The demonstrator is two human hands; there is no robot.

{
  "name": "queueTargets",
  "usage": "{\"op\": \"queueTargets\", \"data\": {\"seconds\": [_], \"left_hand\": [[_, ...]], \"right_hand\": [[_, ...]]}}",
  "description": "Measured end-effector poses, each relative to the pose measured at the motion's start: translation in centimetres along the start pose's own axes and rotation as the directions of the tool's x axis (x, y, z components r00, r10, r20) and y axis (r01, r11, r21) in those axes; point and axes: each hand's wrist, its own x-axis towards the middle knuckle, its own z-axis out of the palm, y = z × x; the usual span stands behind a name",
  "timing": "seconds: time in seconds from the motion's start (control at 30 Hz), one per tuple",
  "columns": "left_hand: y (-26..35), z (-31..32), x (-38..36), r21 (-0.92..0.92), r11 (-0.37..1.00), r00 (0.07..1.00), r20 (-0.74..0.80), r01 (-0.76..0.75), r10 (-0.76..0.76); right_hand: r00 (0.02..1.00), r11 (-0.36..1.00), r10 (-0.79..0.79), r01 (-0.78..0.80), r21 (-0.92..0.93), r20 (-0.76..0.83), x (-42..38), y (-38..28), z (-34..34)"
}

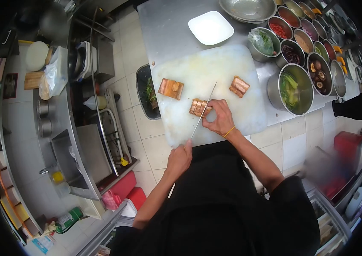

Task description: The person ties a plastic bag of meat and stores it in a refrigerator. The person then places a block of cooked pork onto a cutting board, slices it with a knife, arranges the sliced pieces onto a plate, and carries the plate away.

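Note:
My left hand [180, 159] is closed around the handle of a knife [204, 110], whose long thin blade points away from me over the cutting board. Under the blade lies a piece of browned pork belly [198, 108], scored or sliced into strips. The fingers of my right hand [220, 119] are bent and press on the right end of this piece, close beside the blade. A larger block of pork belly [171, 88] rests to the left, and a smaller cut piece [239, 86] to the right. All three sit on the white cutting board [176, 128].
A white square dish [211, 27] stands behind the board. To the right are a metal pot with greens in liquid [297, 89] and several metal bowls of ingredients, including mushrooms [319, 77]. A dark bin [141, 85] adjoins the board's left side. A sink [68, 153] is farther left.

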Motion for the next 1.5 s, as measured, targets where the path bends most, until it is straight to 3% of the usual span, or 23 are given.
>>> {"op": "queueTargets", "data": {"seconds": [0.07, 0.3, 0.5, 0.57, 0.7, 0.8, 1.0, 1.07, 1.1, 1.13, 1.2, 1.27, 1.3, 1.33, 1.4, 1.5], "left_hand": [[0.4, 0.4, 0.9, -0.074, 0.990, 0.991, -0.054, 0.117, -0.121], [-1.5, 0.1, -1.3, -0.049, 0.984, 0.985, -0.005, 0.171, -0.171], [-1.8, -2.6, -4.3, -0.168, 0.972, 0.983, -0.055, 0.164, -0.176], [-3.6, -3.1, -5.4, -0.205, 0.949, 0.962, -0.084, 0.240, -0.261], [-5.6, -3.5, -6.5, -0.118, 0.934, 0.939, -0.027, 0.337, -0.342], [-7.1, -1.9, -5.8, -0.051, 0.966, 0.967, -0.025, 0.252, -0.254], [-3.4, -2.0, -3.5, -0.126, 0.983, 0.986, 0.121, 0.131, -0.116], [-2.5, -1.5, -2.6, -0.116, 0.990, 0.992, 0.105, 0.085, -0.073], [-2.0, -1.4, -2.3, -0.096, 0.993, 0.990, 0.124, 0.072, -0.060], [-1.7, -1.4, -2.1, -0.077, 0.995, 0.989, 0.142, 0.059, -0.048], [-2.0, -1.3, -2.1, -0.080, 0.996, 0.994, 0.104, 0.049, -0.041], [-2.7, -1.8, -3.0, -0.072, 0.996, 0.997, 0.066, 0.049, -0.045], [-2.9, -2.4, -3.8, -0.167, 0.984, 0.998, 0.009, 0.063, -0.062], [-3.3, -2.8, -4.5, -0.260, 0.963, 0.996, -0.044, 0.068, -0.082], [-5.8, -2.7, -5.4, -0.353, 0.930, 0.983, -0.106, 0.101, -0.147], [-6.4, -4.2, -6.6, -0.496, 0.854, 0.940, -0.189, 0.159, -0.285]], "right_hand": [[1.000, 1.000, 0.019, -0.020, 0.009, 0.013, -0.1, 0.2, 0.0], [0.998, 0.998, 0.059, -0.059, 0.001, -0.005, -0.1, -0.2, -0.1], [0.997, 0.997, 0.065, -0.064, -0.033, 0.031, -0.4, -1.0, -0.7], [0.992, 0.992, 0.116, -0.113, -0.056, 0.051, -0.6, -1.3, -0.6], [0.974, 0.979, 0.203, -0.205, 0.003, 0.100, -1.3, -0.9, 0.5], [0.966, 0.973, 0.222, -0.228, 0.033, 0.129, -1.4, -0.6, 0.7], [0.972, 0.971, 0.229, -0.232, -0.054, -0.060, -1.7, -0.8, -4.3], [0.949, 0.949, 0.297, -0.305, -0.077, -0.105, -1.8, -0.8, -6.4], [0.883, 0.883, 0.470, -0.469, 0.009, -0.005, -1.9, -0.9, -7.3], [0.888, 0.888, 0.460, -0.460, 0.004, -0.002, -2.3, -0.6, -7.7], [0.955, 0.912, 0.296, -0.293, -0.288, -0.033, -2.6, 0.0, -7.6], [0.958, 0.887, 0.284, -0.275, -0.372, -0.030, -0.4, -3.1, -8.0], [0.959, 0.846, 0.282, -0.267, -0.461, -0.039, 0.5, -4.5, -7.7], [0.961, 0.851, 0.276, -0.261, -0.456, -0.036, 1.1, -4.7, -6.7], [0.998, 0.960, -0.001, 0.017, -0.281, 0.057, 3.2, -4.7, -4.5], [0.960, 0.969, -0.119, 0.168, -0.183, 0.253, 7.6, -5.9, -0.2]]}}
